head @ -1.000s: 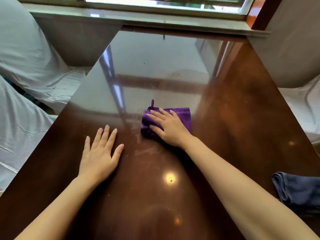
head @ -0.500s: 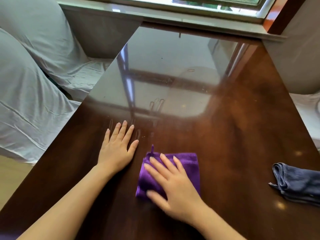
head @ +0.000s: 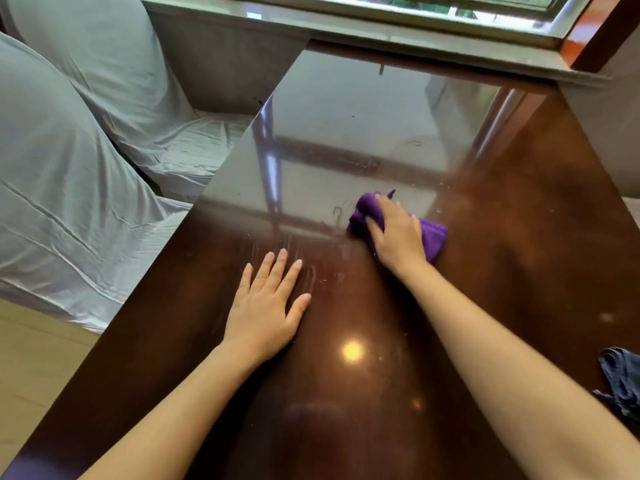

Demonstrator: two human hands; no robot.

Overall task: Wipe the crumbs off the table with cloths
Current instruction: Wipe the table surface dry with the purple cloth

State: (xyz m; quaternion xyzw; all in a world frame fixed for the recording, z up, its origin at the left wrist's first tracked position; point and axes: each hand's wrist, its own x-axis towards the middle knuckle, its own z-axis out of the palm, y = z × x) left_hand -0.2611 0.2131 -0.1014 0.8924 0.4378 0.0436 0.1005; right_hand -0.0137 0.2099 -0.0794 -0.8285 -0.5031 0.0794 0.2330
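Note:
A glossy dark brown table (head: pixel 519 258) fills the view. My right hand (head: pixel 396 233) presses down on a bunched purple cloth (head: pixel 434 237) near the table's middle, fingers pointing away from me. The cloth shows at the fingertips and to the right of the hand. My left hand (head: pixel 266 306) lies flat on the tabletop nearer to me and to the left, fingers spread, holding nothing. Wipe streaks and a few tiny specks (head: pixel 322 280) show on the surface between the two hands.
A dark blue cloth (head: pixel 623 386) lies crumpled at the table's right edge. Chairs under pale grey covers (head: pixel 69 188) stand along the left side. A window sill (head: pixel 398 29) runs beyond the far edge. Another covered chair (head: pixel 620 143) is at the right.
My right hand has pushed the purple cloth away from me and to the right, bunching it. My left hand stays flat on the table.

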